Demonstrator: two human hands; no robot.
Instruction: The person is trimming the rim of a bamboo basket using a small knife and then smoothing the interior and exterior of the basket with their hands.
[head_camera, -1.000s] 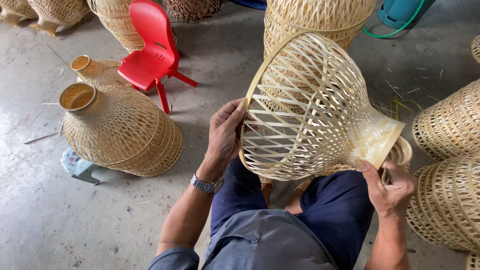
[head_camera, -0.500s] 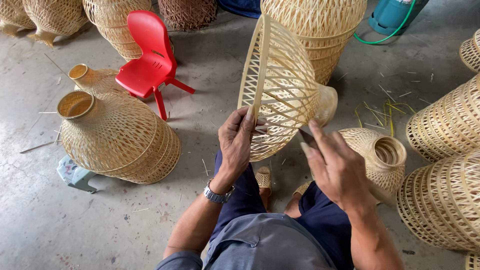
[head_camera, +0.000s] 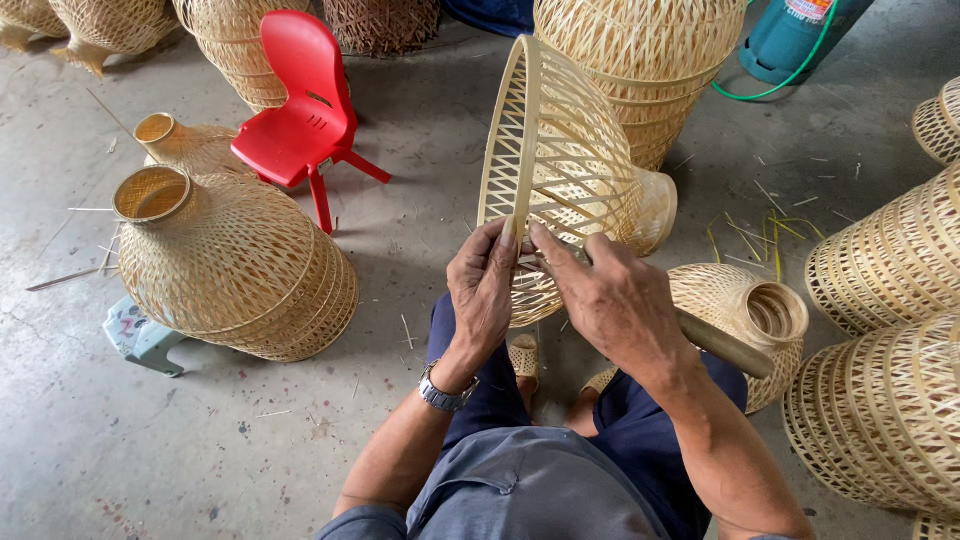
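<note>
At frame centre, the left hand (head_camera: 483, 290) pinches the rim of a woven bamboo lampshade (head_camera: 565, 170), thumb pressed on the hoop. The right hand (head_camera: 612, 295) is closed around a wooden-handled tool (head_camera: 722, 343) at that rim. A slip could snap thin strips. The shade's long axis runs sideways, neck pointing right.

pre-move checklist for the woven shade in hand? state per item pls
1. Left hand grips the rim of the woven bamboo shade: ok.
2. Right hand at the same rim spot, holding a wooden-handled tool: ok.
3. Tool tip position against the weave: cannot tell, hidden by fingers.
4. Shade steady, held on edge, narrow neck pointing away: ok.
5. Space near the right elbow: not ok, a small woven shade sits close by the knee.
6. Loose strips on the concrete floor underfoot: not ok.
</note>
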